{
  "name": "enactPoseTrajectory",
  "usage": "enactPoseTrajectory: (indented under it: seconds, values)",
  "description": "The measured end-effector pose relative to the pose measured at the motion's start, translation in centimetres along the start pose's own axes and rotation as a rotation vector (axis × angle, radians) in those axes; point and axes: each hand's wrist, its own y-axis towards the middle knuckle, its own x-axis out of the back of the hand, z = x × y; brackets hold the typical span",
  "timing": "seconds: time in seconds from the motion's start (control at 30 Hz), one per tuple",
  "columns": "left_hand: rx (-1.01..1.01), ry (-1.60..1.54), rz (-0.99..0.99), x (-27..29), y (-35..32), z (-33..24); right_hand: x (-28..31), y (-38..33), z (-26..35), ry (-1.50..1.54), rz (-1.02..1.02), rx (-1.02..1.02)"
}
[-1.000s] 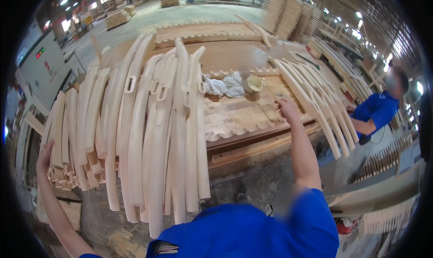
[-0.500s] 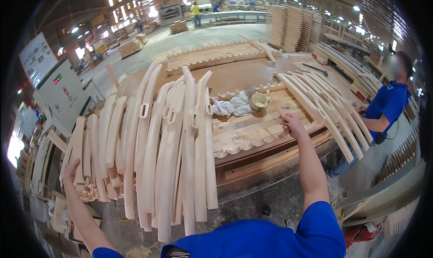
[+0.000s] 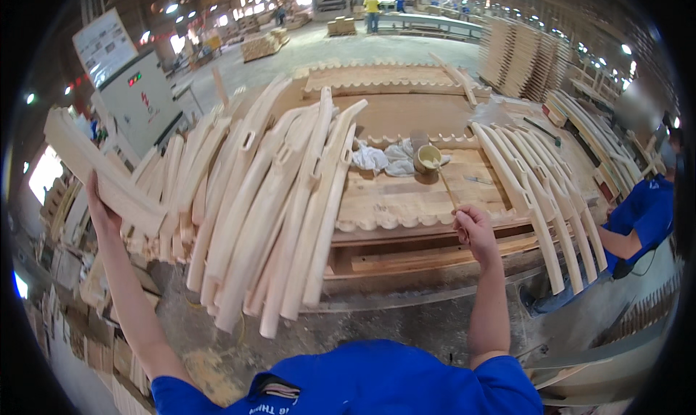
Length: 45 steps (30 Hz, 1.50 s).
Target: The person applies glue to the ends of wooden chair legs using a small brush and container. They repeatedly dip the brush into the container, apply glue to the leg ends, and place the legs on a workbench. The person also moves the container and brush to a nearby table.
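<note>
My left hand (image 3: 103, 210) grips the edge of a broad, curved, pale wooden piece (image 3: 101, 170), which is raised and tilted over the left end of the pile. Beside it lie many long curved wooden parts (image 3: 250, 219), several with oval slots. My right hand (image 3: 475, 230) is closed on a thin stick (image 3: 450, 190). The stick's far end points up to a small cup (image 3: 428, 158) holding something pale; whether its tip is inside I cannot tell. Crumpled white cloths (image 3: 384, 158) lie left of the cup, and a thin flat tool (image 3: 478, 180) lies to its right.
Spaced curved parts (image 3: 533, 172) rest at the right of the scalloped wooden workboard (image 3: 406, 212). A co-worker in a blue shirt (image 3: 641, 216) stands close on the right. A grey control cabinet (image 3: 138, 100) rises at the far left, and tall stacked wood (image 3: 522, 56) stands behind.
My left hand has lifted a wooden piece up from the left of the pile. My right hand still holds the stick, whose far end is now at the cup. The whole view has shifted.
</note>
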Motion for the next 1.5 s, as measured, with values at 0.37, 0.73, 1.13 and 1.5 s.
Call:
enactPoseTrajectory:
  seconds: [0.37,0.73,1.13,1.5]
  values:
    - [0.012,-0.34,-0.125,-24.2,-24.3,14.3,6.5,-13.5,4.3,-0.333,0.1,0.203]
    - [0.544,-0.349,-0.122,-35.8,-39.7,25.0,15.2,-20.3,6.6,-0.791,-0.123,0.153]
    - [0.572,-0.323,-0.095,-38.5,-41.3,26.2,18.2,-20.2,4.1,-1.093,-0.441,0.737]
    - [0.551,-0.284,-0.141,-36.1,-41.6,25.0,18.3,-19.4,2.9,-1.065,-0.342,0.82]
